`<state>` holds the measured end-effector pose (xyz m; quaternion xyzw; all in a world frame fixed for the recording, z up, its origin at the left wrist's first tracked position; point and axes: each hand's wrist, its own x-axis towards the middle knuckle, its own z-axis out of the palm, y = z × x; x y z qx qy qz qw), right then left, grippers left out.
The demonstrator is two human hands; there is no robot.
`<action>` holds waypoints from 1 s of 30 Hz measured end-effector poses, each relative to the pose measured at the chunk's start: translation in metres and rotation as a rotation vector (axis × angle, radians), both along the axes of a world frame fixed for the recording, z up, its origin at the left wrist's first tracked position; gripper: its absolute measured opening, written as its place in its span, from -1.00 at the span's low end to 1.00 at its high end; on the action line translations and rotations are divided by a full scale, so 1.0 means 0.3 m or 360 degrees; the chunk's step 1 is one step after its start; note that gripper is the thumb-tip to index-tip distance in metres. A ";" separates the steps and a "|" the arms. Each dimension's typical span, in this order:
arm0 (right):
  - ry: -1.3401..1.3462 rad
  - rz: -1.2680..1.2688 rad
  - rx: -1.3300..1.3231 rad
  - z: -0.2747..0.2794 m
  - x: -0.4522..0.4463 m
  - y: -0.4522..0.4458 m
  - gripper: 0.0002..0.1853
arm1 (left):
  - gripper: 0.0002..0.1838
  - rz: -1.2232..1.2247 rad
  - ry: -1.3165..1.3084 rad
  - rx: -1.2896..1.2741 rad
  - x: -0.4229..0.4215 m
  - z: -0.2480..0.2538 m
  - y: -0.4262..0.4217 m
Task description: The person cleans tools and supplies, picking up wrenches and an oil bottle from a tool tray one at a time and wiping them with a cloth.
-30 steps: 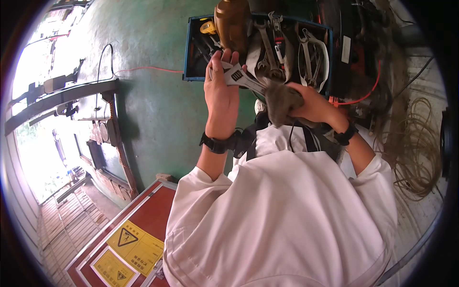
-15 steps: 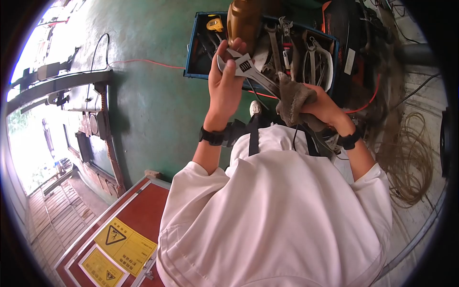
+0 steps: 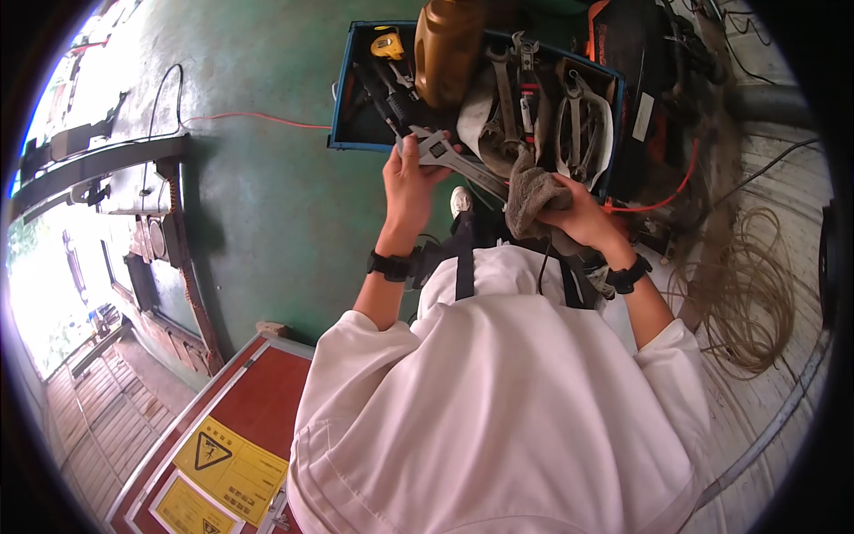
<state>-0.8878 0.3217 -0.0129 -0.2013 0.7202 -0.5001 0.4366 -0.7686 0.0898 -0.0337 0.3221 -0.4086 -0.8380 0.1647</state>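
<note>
An adjustable wrench [image 3: 464, 166] slants in front of me, its jaw end up and to the left. The fingers and thumb of my left hand [image 3: 409, 191] are closed around its head. A grey-brown rag [image 3: 534, 194] covers the lower end of the handle. My right hand [image 3: 589, 219] grips this cloth, and part of the wrench's end is hidden under it. Just beyond both hands lies a blue-edged toolbox [image 3: 333, 120], which holds several wrenches [image 3: 505, 93], a yellow tape measure [image 3: 387, 44] and a golden-brown plastic bottle [image 3: 445, 58].
Green floor [image 3: 267, 205] stretches to the left, crossed by a thin red cable [image 3: 267, 116]. A red case [image 3: 236, 383] with yellow warning labels stands at lower left. On the right are a coil of clear hose [image 3: 756, 294] and a black bag [image 3: 636, 62].
My left hand's fingers, stretched up behind the wrench head before, have closed around it. The wrench head has moved down and slightly left. The rag stays in my right hand.
</note>
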 end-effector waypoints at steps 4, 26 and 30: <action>0.0044 -0.0391 -0.0095 -0.150 -0.018 0.101 -0.56 | -0.67 0.0236 -0.0034 -0.0151 -0.010 -0.076 -0.063; -0.0172 -0.1313 -0.0005 -0.302 0.212 0.420 -0.57 | -0.32 -0.0777 -0.0478 -0.2391 -0.620 -0.583 -0.056; -0.0226 -0.1320 -0.0054 -0.321 0.212 0.410 -0.57 | -0.25 -0.1037 -0.0781 -0.2435 -0.668 -0.552 -0.026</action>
